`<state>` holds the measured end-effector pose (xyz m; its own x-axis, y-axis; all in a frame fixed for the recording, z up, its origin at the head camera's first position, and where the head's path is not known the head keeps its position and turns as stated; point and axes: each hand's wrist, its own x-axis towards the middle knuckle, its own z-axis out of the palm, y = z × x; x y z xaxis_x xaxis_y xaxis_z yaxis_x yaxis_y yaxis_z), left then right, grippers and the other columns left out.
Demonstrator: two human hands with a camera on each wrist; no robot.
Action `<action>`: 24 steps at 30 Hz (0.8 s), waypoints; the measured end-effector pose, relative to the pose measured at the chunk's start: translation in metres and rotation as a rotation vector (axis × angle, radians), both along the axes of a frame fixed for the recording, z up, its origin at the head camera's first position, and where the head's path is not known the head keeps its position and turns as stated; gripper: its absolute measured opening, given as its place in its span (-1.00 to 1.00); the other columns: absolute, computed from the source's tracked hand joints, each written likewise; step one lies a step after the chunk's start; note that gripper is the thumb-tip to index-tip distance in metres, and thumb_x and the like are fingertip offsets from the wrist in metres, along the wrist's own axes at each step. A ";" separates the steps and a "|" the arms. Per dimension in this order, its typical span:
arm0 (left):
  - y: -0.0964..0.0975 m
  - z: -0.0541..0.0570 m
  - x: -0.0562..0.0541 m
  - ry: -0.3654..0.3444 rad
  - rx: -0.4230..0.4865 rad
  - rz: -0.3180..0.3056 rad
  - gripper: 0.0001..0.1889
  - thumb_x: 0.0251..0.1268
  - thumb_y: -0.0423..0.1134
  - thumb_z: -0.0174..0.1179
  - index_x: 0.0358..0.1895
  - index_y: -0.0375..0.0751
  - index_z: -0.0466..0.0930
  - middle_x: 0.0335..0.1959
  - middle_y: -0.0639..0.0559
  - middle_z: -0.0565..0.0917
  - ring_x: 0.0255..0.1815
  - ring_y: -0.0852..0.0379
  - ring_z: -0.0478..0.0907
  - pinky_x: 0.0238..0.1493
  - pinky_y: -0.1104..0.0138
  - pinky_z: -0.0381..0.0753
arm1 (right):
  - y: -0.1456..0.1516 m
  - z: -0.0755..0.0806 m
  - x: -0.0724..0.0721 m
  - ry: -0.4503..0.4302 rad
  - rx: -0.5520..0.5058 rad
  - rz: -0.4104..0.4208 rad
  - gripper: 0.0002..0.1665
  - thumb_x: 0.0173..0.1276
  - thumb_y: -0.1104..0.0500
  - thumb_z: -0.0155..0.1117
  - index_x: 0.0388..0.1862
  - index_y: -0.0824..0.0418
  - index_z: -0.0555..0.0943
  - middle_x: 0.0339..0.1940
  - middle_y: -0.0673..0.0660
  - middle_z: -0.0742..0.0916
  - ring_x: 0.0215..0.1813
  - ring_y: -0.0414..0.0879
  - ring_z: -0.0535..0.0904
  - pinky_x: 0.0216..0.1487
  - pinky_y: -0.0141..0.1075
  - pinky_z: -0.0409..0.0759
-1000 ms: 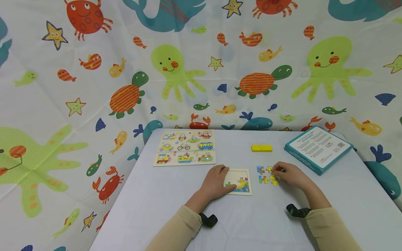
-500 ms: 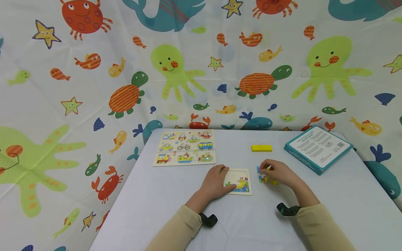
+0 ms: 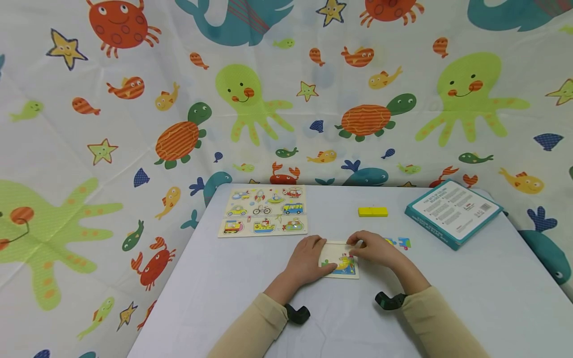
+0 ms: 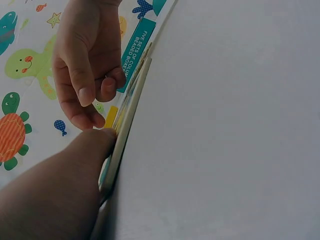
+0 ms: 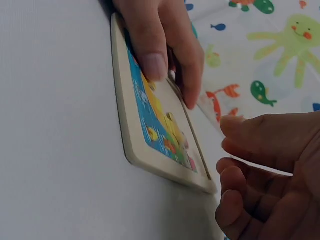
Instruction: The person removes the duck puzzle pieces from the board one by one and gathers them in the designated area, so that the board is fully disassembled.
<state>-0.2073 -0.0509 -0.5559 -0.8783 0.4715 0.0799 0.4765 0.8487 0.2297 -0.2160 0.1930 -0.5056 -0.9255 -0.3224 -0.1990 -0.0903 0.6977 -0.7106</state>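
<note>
A small wooden puzzle board (image 3: 357, 271) with a partly filled picture lies at the table's middle. My left hand (image 3: 305, 262) holds its left side, thumb over the face and fingers along the far edge. In the right wrist view that left thumb (image 5: 154, 65) presses near the picture. Above the board's right part is my right hand (image 3: 375, 248), thumb and forefinger brought close together. From the left wrist view, the right hand (image 4: 87, 65) is just above the board; whether a piece sits between its fingertips is hidden. Loose jigsaw pieces (image 3: 404, 243) lie beyond it, partly covered.
A larger vehicle puzzle board (image 3: 264, 211) lies at the back left. At the back are a yellow block (image 3: 373, 212) and, farther right, a teal box (image 3: 454, 213). A sea-animal cloth (image 3: 309, 149) hangs behind the white table (image 3: 215, 293).
My right hand has moved left from the loose pieces to above the board's right side, uncovering pieces on the right. My left hand stays on the board.
</note>
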 end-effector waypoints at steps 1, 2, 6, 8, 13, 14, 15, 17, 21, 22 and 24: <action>0.000 0.000 0.000 0.003 -0.002 -0.001 -0.14 0.25 0.45 0.03 0.45 -0.08 0.31 0.38 0.02 0.35 0.45 0.05 0.25 0.51 0.17 0.23 | -0.002 -0.001 0.000 0.003 0.008 0.005 -0.70 0.32 0.08 0.38 0.01 0.09 0.64 -0.07 0.05 0.68 -0.20 -0.07 0.51 -0.21 -0.30 0.57; 0.000 0.000 0.000 0.006 -0.004 -0.002 -0.14 0.25 0.45 0.02 0.45 -0.08 0.31 0.38 0.02 0.35 0.45 0.05 0.25 0.51 0.17 0.23 | -0.005 -0.002 -0.001 0.006 0.014 0.007 -0.70 0.31 0.08 0.39 0.00 0.08 0.65 -0.07 0.03 0.68 -0.18 -0.07 0.51 -0.18 -0.29 0.57; 0.000 -0.001 0.000 0.013 -0.011 -0.006 -0.13 0.26 0.46 0.00 0.45 -0.09 0.31 0.38 0.02 0.35 0.45 0.05 0.24 0.52 0.16 0.22 | -0.011 -0.005 -0.002 0.016 0.035 0.029 -0.70 0.29 0.08 0.40 -0.02 0.08 0.66 -0.07 0.02 0.68 -0.14 -0.07 0.51 -0.09 -0.23 0.58; 0.000 -0.002 -0.001 0.016 -0.016 -0.007 -0.13 0.26 0.46 -0.01 0.45 -0.09 0.31 0.38 0.02 0.35 0.46 0.05 0.24 0.52 0.16 0.21 | -0.013 -0.008 -0.003 0.025 0.054 0.040 -0.70 0.28 0.06 0.41 -0.02 0.06 0.66 -0.08 0.00 0.67 -0.13 -0.09 0.50 -0.06 -0.21 0.57; -0.001 -0.003 -0.001 0.031 -0.015 -0.013 -0.14 0.26 0.46 -0.01 0.44 -0.09 0.32 0.37 0.01 0.36 0.45 0.04 0.25 0.50 0.15 0.24 | -0.017 -0.013 -0.003 0.040 0.082 0.037 -0.73 0.26 0.07 0.43 -0.06 0.04 0.68 -0.09 0.01 0.64 -0.12 -0.10 0.46 -0.06 -0.23 0.52; -0.001 -0.003 -0.001 0.034 -0.012 -0.013 -0.14 0.27 0.46 -0.01 0.44 -0.10 0.32 0.37 0.01 0.36 0.45 0.04 0.25 0.50 0.15 0.24 | -0.017 -0.014 -0.003 0.039 0.079 0.035 -0.73 0.25 0.09 0.44 -0.07 0.05 0.68 -0.09 0.02 0.63 -0.13 -0.09 0.46 -0.08 -0.24 0.51; -0.001 -0.003 -0.001 0.035 -0.010 -0.014 -0.14 0.27 0.45 0.00 0.44 -0.10 0.33 0.37 0.00 0.36 0.44 0.04 0.25 0.49 0.15 0.25 | -0.018 -0.013 -0.003 0.034 0.076 0.032 -0.73 0.23 0.10 0.45 -0.08 0.06 0.68 -0.10 0.04 0.63 -0.14 -0.09 0.45 -0.11 -0.25 0.50; -0.001 -0.003 -0.001 0.033 -0.010 -0.015 -0.14 0.27 0.45 0.00 0.44 -0.10 0.33 0.37 0.00 0.36 0.44 0.04 0.26 0.49 0.15 0.25 | -0.020 -0.013 -0.002 0.031 0.076 0.028 -0.74 0.22 0.13 0.46 -0.10 0.07 0.69 -0.11 0.05 0.61 -0.16 -0.08 0.44 -0.15 -0.27 0.47; -0.001 -0.002 -0.001 0.031 -0.013 -0.015 -0.14 0.27 0.45 -0.01 0.45 -0.10 0.32 0.37 0.00 0.36 0.44 0.04 0.25 0.49 0.15 0.25 | -0.023 -0.012 0.001 0.029 0.096 0.028 -0.76 0.17 0.20 0.48 -0.17 0.08 0.67 -0.16 0.07 0.57 -0.19 -0.08 0.43 -0.20 -0.29 0.45; -0.001 -0.002 -0.001 0.032 -0.014 -0.015 -0.14 0.27 0.45 -0.01 0.45 -0.10 0.32 0.37 0.00 0.36 0.45 0.04 0.25 0.49 0.15 0.25 | -0.024 -0.012 0.001 0.028 0.101 0.028 -0.78 0.17 0.21 0.48 -0.20 0.08 0.67 -0.17 0.07 0.57 -0.19 -0.08 0.43 -0.20 -0.29 0.45; -0.001 -0.002 -0.001 0.034 -0.012 -0.014 -0.14 0.27 0.45 -0.01 0.45 -0.10 0.32 0.37 0.00 0.36 0.44 0.04 0.26 0.49 0.15 0.26 | -0.025 -0.012 0.002 0.026 0.112 0.031 -0.79 0.15 0.23 0.49 -0.24 0.09 0.65 -0.19 0.08 0.55 -0.20 -0.07 0.43 -0.21 -0.29 0.46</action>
<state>-0.2082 -0.0516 -0.5582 -0.8682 0.4852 0.1037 0.4960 0.8442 0.2030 -0.2137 0.1676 -0.5172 -0.9207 -0.3281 -0.2114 -0.1305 0.7692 -0.6255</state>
